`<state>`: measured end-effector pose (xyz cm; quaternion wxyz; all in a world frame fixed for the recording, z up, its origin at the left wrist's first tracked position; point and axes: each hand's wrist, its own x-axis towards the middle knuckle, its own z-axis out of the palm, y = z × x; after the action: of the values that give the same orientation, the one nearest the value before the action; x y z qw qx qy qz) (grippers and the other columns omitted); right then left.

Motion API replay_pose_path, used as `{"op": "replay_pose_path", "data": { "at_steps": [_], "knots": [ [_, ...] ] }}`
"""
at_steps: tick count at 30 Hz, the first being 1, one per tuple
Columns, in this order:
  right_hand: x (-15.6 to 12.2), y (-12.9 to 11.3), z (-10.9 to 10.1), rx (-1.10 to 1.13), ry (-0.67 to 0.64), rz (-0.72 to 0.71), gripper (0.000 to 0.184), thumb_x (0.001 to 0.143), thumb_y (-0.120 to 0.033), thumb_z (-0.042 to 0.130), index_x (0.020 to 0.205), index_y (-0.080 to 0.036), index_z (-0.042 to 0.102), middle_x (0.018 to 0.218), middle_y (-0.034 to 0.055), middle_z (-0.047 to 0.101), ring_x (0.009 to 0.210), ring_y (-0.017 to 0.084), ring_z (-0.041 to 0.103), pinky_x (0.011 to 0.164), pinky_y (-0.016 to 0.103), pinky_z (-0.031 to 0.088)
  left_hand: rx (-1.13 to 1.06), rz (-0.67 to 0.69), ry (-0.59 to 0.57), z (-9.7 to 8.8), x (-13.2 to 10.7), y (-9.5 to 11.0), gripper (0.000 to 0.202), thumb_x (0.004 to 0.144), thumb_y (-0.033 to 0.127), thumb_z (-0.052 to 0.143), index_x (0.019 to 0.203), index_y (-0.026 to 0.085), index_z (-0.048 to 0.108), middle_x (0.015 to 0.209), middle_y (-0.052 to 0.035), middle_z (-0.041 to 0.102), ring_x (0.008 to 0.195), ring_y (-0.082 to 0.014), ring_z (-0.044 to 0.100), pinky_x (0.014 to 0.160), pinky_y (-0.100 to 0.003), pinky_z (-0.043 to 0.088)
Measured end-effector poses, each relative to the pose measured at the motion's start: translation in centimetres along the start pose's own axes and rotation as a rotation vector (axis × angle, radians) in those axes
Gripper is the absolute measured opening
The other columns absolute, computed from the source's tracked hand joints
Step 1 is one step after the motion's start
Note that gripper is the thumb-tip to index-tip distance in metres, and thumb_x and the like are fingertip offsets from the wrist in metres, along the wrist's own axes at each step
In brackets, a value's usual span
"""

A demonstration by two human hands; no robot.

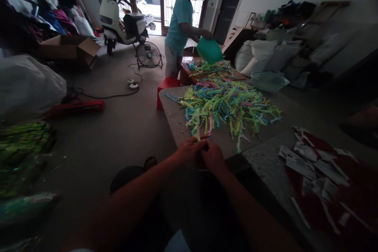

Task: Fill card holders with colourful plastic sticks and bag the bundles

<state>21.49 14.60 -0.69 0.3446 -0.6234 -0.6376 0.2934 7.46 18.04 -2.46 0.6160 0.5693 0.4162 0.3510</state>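
My left hand (pixel 189 149) and my right hand (pixel 213 155) meet at the near edge of a grey speckled table (pixel 174 120). A thin pale yellow-green strand (pixel 198 126) rises from between my left fingers, which are closed on it. The fingers of my right hand are curled against the left; whatever they pinch is hidden. Just beyond my hands lies a large tangled heap of strands (pixel 227 100) in yellow-green, blue, white and pink.
Across the table a person in a teal shirt (pixel 179 12) tips a green basin (pixel 210 50) over more strands. A red stool (pixel 168 83) stands at the table's left. Printed packets (pixel 298 161) lie at right. A fan (pixel 148 55), scooter (pixel 118 23) and cardboard box (pixel 69 51) are behind.
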Motion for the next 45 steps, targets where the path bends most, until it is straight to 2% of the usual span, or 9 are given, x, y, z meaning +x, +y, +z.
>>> {"op": "replay_pose_path", "data": {
  "at_steps": [3,7,10,13,18,23,27,36,45],
  "knots": [
    [0.7,1.4,-0.2,0.034,-0.039,-0.040,0.029,0.090,-0.039,0.057,0.106,-0.021,0.072,0.097,0.0058,0.077,0.090,0.023,0.070,0.076,0.029,0.047,0.254,0.047,0.037,-0.9,0.3,-0.1,0.056,0.092,0.054,0.063,0.137,0.020,0.067,0.121,-0.0077,0.075,0.111,-0.0242,0.069,0.095,-0.031,0.054],
    [1.7,3.3,-0.9,-0.072,-0.046,0.014,0.028,0.090,-0.043,0.058,0.090,-0.019,0.072,0.082,0.0048,0.075,0.076,0.022,0.067,0.069,0.029,0.042,0.693,0.064,0.093,-3.1,0.6,-0.1,0.043,0.090,0.032,0.065,0.131,0.021,0.070,0.120,-0.0087,0.075,0.111,-0.0246,0.068,0.100,-0.035,0.052],
    [2.1,4.0,-0.8,-0.143,-0.085,-0.021,0.027,0.091,-0.042,0.058,0.083,-0.019,0.069,0.079,0.0048,0.073,0.074,0.020,0.065,0.068,0.028,0.039,0.840,0.002,0.045,-4.0,0.5,-0.1,0.036,0.089,0.024,0.062,0.122,0.020,0.074,0.105,-0.0086,0.078,0.098,-0.0233,0.071,0.094,-0.033,0.053],
    [2.1,3.9,-0.4,-0.182,-0.105,-0.069,0.027,0.093,-0.042,0.056,0.084,-0.019,0.067,0.082,0.0051,0.073,0.076,0.020,0.064,0.068,0.028,0.037,0.936,-0.015,-0.019,-3.6,0.4,-0.1,0.033,0.090,0.027,0.061,0.119,0.021,0.076,0.104,-0.0095,0.079,0.097,-0.0244,0.071,0.088,-0.032,0.053],
    [1.9,3.5,-0.1,-0.256,-0.126,-0.109,0.029,0.096,-0.044,0.056,0.083,-0.020,0.064,0.080,0.0044,0.070,0.074,0.019,0.062,0.067,0.027,0.034,0.999,-0.001,-0.035,-2.7,0.4,-0.1,0.032,0.089,0.027,0.059,0.115,0.024,0.078,0.110,-0.0103,0.079,0.101,-0.0279,0.072,0.086,-0.034,0.053],
    [1.9,3.7,-0.3,-0.280,-0.148,-0.177,0.030,0.099,-0.045,0.054,0.083,-0.021,0.062,0.081,0.0038,0.069,0.074,0.018,0.061,0.068,0.027,0.033,0.976,-0.015,-0.037,-2.8,0.4,0.0,0.029,0.089,0.028,0.061,0.112,0.023,0.079,0.108,-0.0110,0.079,0.101,-0.0296,0.072,0.087,-0.037,0.054],
    [2.0,3.7,0.0,-0.312,-0.133,-0.168,0.027,0.100,-0.042,0.053,0.088,-0.020,0.064,0.084,0.0048,0.070,0.077,0.019,0.062,0.068,0.027,0.032,0.966,-0.028,-0.038,-2.8,0.5,0.1,0.030,0.090,0.028,0.060,0.113,0.023,0.079,0.108,-0.0118,0.079,0.101,-0.0305,0.072,0.088,-0.038,0.054],
    [2.0,3.6,0.9,-0.383,-0.110,-0.190,0.020,0.098,-0.033,0.058,0.084,-0.019,0.062,0.080,0.0029,0.065,0.073,0.016,0.056,0.064,0.027,0.027,1.013,-0.007,-0.041,-2.9,0.5,-0.1,0.031,0.089,0.027,0.060,0.115,0.025,0.078,0.110,-0.0085,0.079,0.103,-0.0269,0.072,0.089,-0.033,0.054],
    [1.9,2.9,1.4,-0.456,-0.113,-0.192,0.013,0.097,-0.026,0.060,0.087,-0.018,0.065,0.085,0.0039,0.066,0.078,0.016,0.055,0.069,0.027,0.028,1.044,-0.032,-0.024,-2.8,0.2,0.0,0.031,0.092,0.028,0.057,0.114,0.024,0.078,0.110,-0.0107,0.079,0.102,-0.0277,0.073,0.086,-0.032,0.054]
  ]
}}
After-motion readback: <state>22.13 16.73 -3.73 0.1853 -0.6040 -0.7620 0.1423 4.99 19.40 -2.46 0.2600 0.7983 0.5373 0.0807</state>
